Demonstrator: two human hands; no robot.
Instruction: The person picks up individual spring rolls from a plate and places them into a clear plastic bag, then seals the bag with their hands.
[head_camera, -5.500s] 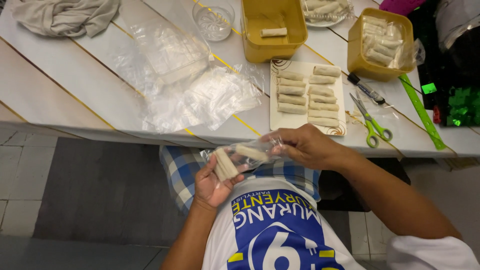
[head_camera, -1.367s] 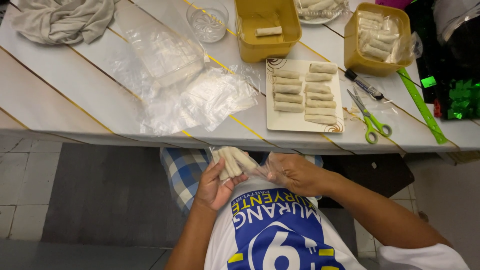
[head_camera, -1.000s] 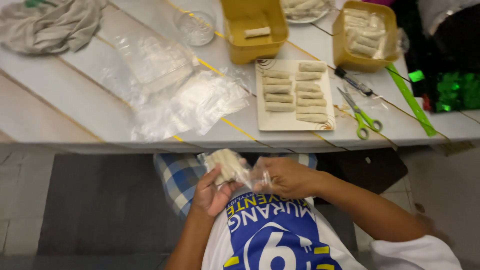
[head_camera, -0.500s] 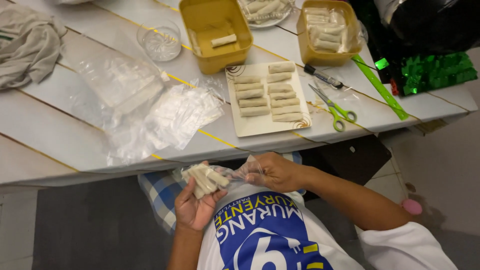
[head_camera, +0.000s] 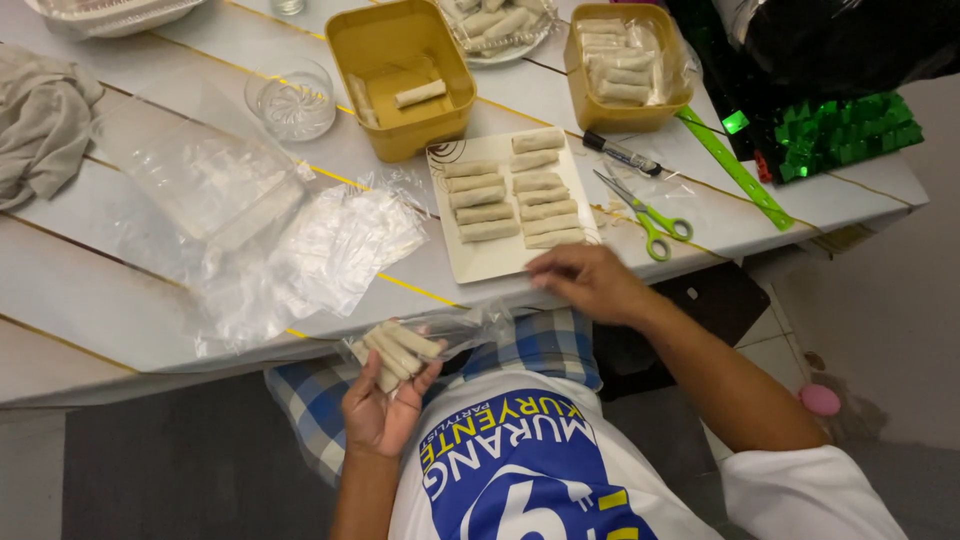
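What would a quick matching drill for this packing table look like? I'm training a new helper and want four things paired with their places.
1. green-handled scissors
2. clear plastic bag of pale rolls
3. grey crumpled cloth
4. ribbed clear glass bowl

a. held in the left hand
b. table's far left edge
c. right of the white rectangular plate
d. left of the yellow tub

Pairs: 1-c, 2-a, 3-b, 4-d

Bare table lies at the near left edge, open to a hand. Ahead, crumpled plastic bags cover the middle. The white tray of rolls, with the right hand at its near rim, fills the centre; scissors and a green ruler bar its right. Two yellow tubs close the far side.
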